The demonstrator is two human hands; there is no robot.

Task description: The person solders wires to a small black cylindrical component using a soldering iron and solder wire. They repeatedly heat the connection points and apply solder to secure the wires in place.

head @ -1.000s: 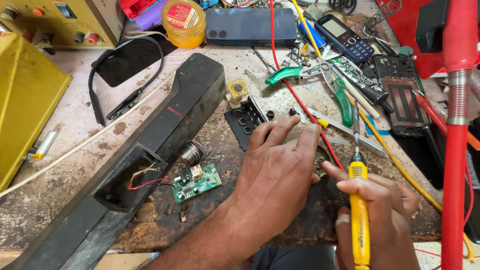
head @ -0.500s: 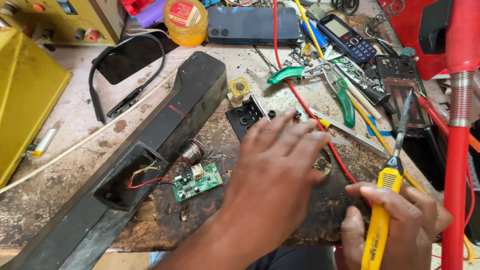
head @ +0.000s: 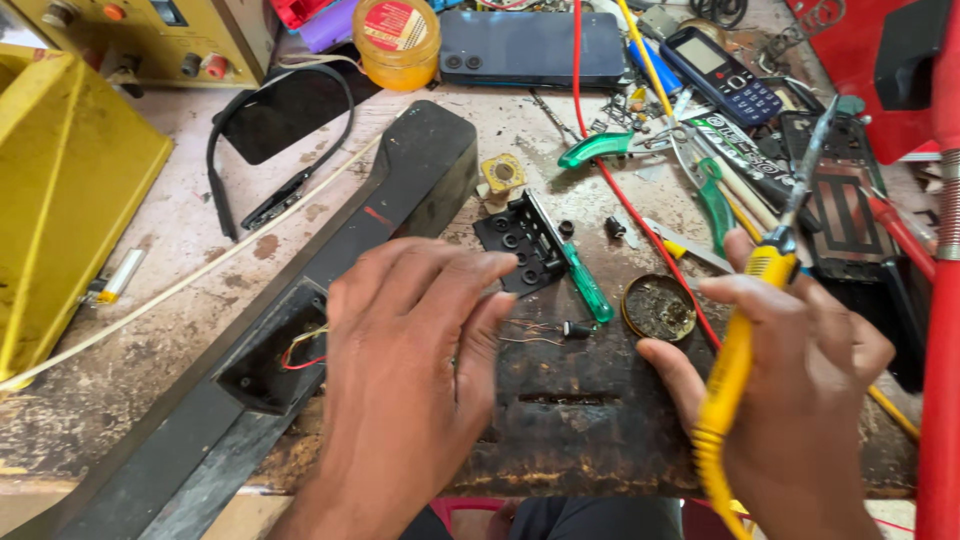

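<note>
Over the black mat (head: 600, 420), left hand (head: 405, 370) spread flat; right hand (head: 800, 385) grips yellow soldering iron (head: 735, 355)

Bright, even daylight fills the scene, colours strong and nothing lost in darkness. Shadows lie soft and short; the left hand (head: 410, 390) casts a faint one onto the dark worktop (head: 590, 440). The dark phone (head: 530, 45) at the far edge shows a mild sheen. The wide lens bends the edges, and the hand looks slightly soft.
</note>
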